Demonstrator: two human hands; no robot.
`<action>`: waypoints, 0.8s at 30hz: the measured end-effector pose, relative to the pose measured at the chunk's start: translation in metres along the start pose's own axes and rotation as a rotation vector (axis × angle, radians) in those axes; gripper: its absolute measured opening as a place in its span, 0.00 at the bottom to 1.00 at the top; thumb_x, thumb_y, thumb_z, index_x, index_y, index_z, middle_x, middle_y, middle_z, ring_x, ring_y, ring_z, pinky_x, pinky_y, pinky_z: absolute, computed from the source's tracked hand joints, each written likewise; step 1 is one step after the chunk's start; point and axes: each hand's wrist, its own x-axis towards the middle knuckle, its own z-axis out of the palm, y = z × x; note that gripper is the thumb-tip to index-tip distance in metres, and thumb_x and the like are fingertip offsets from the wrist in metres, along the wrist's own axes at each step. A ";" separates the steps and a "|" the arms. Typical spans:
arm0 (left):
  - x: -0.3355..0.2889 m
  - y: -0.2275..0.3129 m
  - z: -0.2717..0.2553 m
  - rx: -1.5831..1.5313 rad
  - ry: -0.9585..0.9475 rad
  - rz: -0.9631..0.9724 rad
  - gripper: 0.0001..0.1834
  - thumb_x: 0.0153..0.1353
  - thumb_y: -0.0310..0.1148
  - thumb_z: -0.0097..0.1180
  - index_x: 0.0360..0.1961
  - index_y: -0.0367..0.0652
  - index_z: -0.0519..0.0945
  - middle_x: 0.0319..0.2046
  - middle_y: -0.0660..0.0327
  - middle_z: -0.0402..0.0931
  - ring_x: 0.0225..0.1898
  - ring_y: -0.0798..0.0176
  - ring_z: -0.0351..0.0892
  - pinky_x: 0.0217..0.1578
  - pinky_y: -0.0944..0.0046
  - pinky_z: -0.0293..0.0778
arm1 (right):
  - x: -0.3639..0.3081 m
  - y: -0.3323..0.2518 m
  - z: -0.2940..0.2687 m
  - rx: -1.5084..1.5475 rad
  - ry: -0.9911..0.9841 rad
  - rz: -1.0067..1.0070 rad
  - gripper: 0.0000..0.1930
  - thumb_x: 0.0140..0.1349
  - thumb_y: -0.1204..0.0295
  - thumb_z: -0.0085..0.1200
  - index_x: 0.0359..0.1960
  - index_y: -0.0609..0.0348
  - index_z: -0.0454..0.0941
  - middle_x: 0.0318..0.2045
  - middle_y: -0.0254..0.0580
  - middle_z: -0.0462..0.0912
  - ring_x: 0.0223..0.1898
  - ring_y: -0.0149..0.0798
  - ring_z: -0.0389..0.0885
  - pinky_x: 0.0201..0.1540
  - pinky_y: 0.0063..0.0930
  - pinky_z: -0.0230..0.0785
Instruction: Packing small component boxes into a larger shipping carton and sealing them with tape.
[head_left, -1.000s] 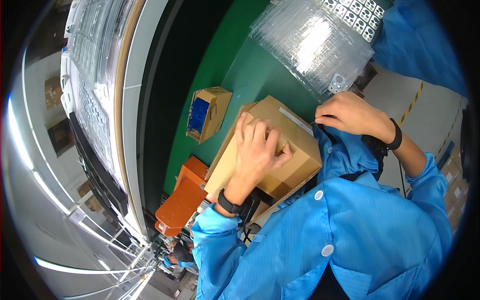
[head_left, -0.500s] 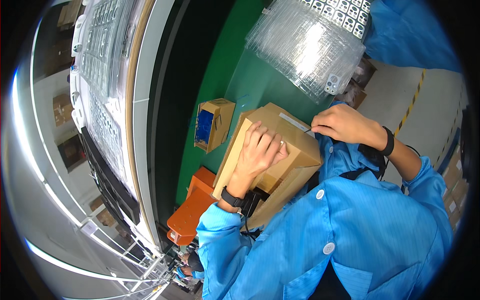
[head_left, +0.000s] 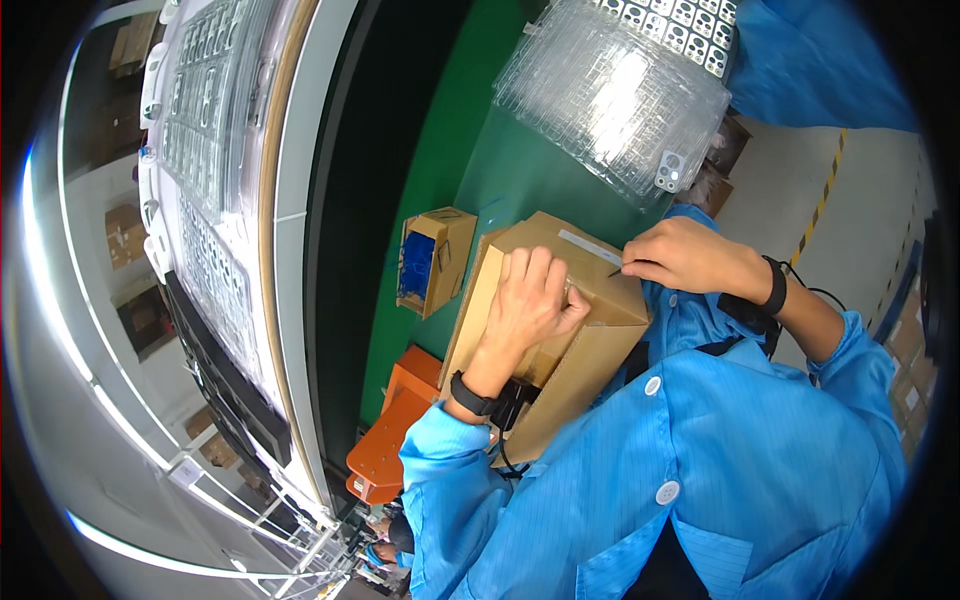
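Note:
A brown cardboard box point(head_left: 602, 285) with open flaps stands tilted on the green table, close against my body. My left hand point(head_left: 527, 305) is closed over the box's upper part, fingers curled and thumb bent inward. A strip-shaped white label point(head_left: 589, 248) sticks to the box's far right side. Beside the label's right end, my right hand point(head_left: 680, 256) is pinched around a thin dark pen-like object point(head_left: 615, 272), most of it hidden by the fingers. Its tip touches or nearly touches the cardboard.
Left of the large box lies a small carton point(head_left: 447, 262) with blue material inside. An orange tool-like fixture point(head_left: 395, 425) sits nearer. Clear plastic trays point(head_left: 610, 100) are stacked at the far side, with small white camera-cutout parts point(head_left: 690, 40) on top. A conveyor-like rail point(head_left: 290, 230) runs along the left.
The view has shifted slightly, so the scene sits a little farther right and lower. My left thumb sticks out more; my right hand stays at the label's end.

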 end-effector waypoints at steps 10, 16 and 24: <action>0.000 0.005 0.005 0.099 0.063 -0.043 0.15 0.41 0.41 0.59 0.26 0.44 0.73 0.34 0.57 0.67 0.36 0.53 0.65 0.41 0.49 0.60 | 0.012 -0.005 0.003 0.056 -0.068 0.043 0.11 0.66 0.65 0.53 0.32 0.60 0.81 0.23 0.50 0.81 0.26 0.53 0.79 0.30 0.44 0.69; 0.004 0.006 0.007 0.061 0.031 -0.088 0.15 0.41 0.42 0.60 0.22 0.45 0.71 0.30 0.58 0.65 0.33 0.53 0.64 0.39 0.51 0.59 | 0.019 0.002 0.006 0.073 -0.092 0.035 0.12 0.66 0.65 0.53 0.32 0.60 0.81 0.22 0.50 0.80 0.25 0.53 0.79 0.30 0.44 0.68; 0.004 -0.002 -0.001 -0.128 0.075 0.039 0.10 0.41 0.24 0.63 0.20 0.44 0.72 0.21 0.61 0.64 0.26 0.56 0.66 0.28 0.59 0.61 | 0.021 0.002 0.008 0.093 -0.054 0.010 0.11 0.66 0.66 0.53 0.33 0.61 0.81 0.22 0.51 0.80 0.26 0.53 0.79 0.31 0.43 0.68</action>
